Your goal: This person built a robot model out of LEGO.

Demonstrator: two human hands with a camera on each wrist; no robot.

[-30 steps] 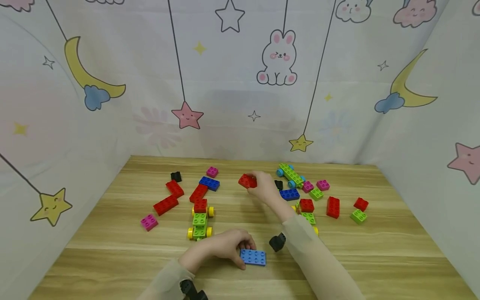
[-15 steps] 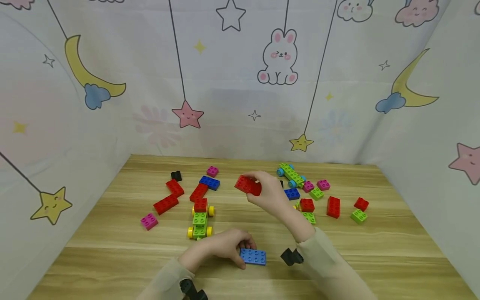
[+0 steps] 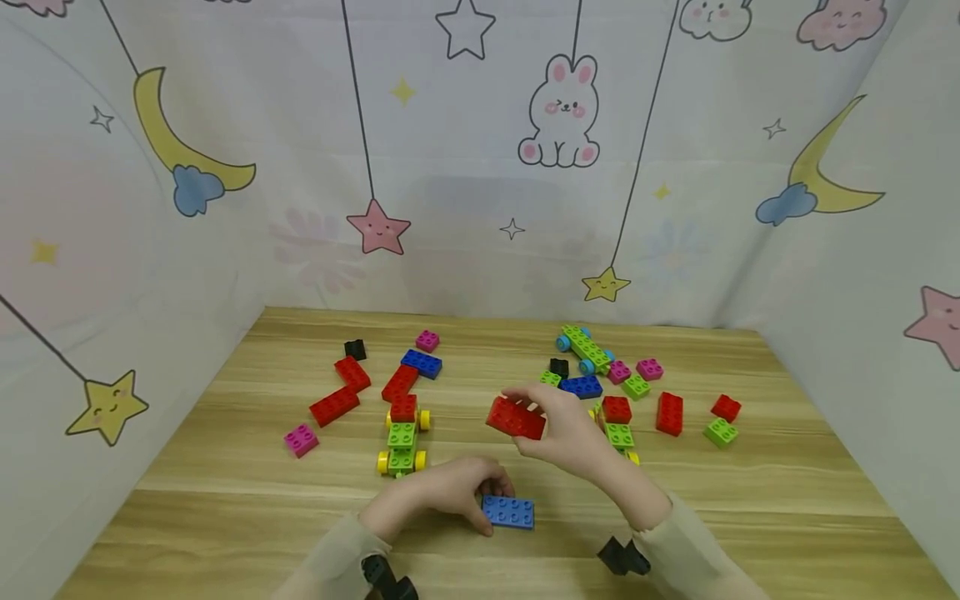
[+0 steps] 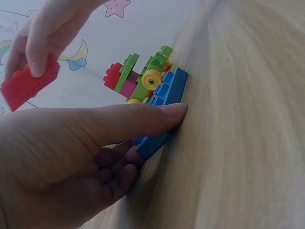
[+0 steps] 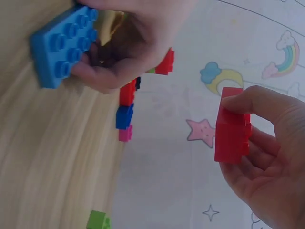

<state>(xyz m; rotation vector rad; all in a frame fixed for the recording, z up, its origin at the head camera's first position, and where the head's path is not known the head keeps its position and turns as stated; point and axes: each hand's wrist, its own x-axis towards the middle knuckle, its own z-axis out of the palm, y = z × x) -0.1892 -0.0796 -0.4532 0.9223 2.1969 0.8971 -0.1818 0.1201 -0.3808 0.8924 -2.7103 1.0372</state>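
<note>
My left hand (image 3: pixel 452 487) holds a flat light blue eight-stud toy brick (image 3: pixel 510 512) by its left end, thumb along the near side and fingers behind. The brick lies on the wooden table, studs up. Above the table, slightly farther back, my right hand (image 3: pixel 567 427) pinches a red toy brick (image 3: pixel 516 417) between thumb and fingers. In the left wrist view the red brick (image 4: pixel 31 83) is up in the air, tilted, apart from the blue one (image 4: pixel 164 112). The right wrist view has the thumb across one face of the red brick (image 5: pixel 229 138), its studs toward the palm.
Left of the hands stands a green toy car (image 3: pixel 402 442) with yellow wheels and a red brick on top. A similar car (image 3: pixel 619 435) is partly behind my right hand. A green base with blue wheels (image 3: pixel 587 348) lies farther back. Loose bricks (image 3: pixel 334 406) flank both sides; a printed cloth (image 3: pixel 465 267) hangs behind.
My right hand has lifted the red brick off the back of the table and brought it nearer, toward the blue brick. My left hand has stayed at the blue brick.
</note>
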